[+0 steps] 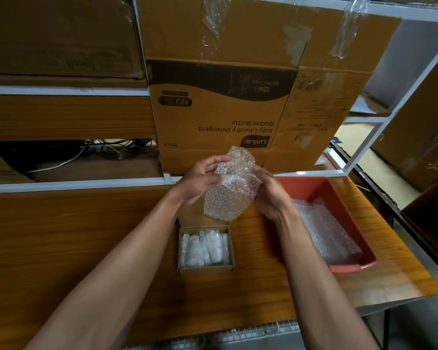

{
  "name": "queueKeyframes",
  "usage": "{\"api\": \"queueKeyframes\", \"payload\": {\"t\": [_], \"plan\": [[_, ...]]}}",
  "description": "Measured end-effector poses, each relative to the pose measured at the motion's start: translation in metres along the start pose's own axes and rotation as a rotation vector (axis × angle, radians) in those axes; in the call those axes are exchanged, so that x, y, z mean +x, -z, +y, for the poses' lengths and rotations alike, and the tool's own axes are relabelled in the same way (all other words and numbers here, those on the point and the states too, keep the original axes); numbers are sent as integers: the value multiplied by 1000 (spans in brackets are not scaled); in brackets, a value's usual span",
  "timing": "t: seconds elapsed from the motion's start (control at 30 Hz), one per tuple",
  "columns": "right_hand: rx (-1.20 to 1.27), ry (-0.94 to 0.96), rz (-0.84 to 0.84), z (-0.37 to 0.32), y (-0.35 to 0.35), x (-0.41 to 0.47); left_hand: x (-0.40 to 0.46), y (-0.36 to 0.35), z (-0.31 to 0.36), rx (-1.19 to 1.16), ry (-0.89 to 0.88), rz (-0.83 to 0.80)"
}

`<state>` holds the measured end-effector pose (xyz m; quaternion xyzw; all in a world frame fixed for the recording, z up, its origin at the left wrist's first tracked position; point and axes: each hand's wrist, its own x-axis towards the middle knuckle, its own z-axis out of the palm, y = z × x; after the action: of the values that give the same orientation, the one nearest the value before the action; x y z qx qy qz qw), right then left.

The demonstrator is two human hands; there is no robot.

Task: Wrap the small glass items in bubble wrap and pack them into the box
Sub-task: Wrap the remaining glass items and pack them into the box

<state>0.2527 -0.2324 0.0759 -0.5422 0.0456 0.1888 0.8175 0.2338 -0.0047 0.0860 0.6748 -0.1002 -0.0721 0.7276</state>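
Bubble wrap bundle (229,188), long axis near upright at frame centre, is gripped by left hand (200,179) and right hand (269,193), fingers curled round it, above the box (205,269).

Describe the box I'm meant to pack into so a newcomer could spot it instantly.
Start at the wooden table and find the red tray of bubble wrap on its right. Left of the tray sits the small open cardboard box, between the person's forearms. Unlike the big cartons behind, it holds small clear items.
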Motion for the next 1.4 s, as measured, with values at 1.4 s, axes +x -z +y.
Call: {"api": "queueKeyframes", "payload": {"t": [1.4], "plan": [[-916,411,249,5,1,-21,-19,-3,-6,375,27,104]]}}
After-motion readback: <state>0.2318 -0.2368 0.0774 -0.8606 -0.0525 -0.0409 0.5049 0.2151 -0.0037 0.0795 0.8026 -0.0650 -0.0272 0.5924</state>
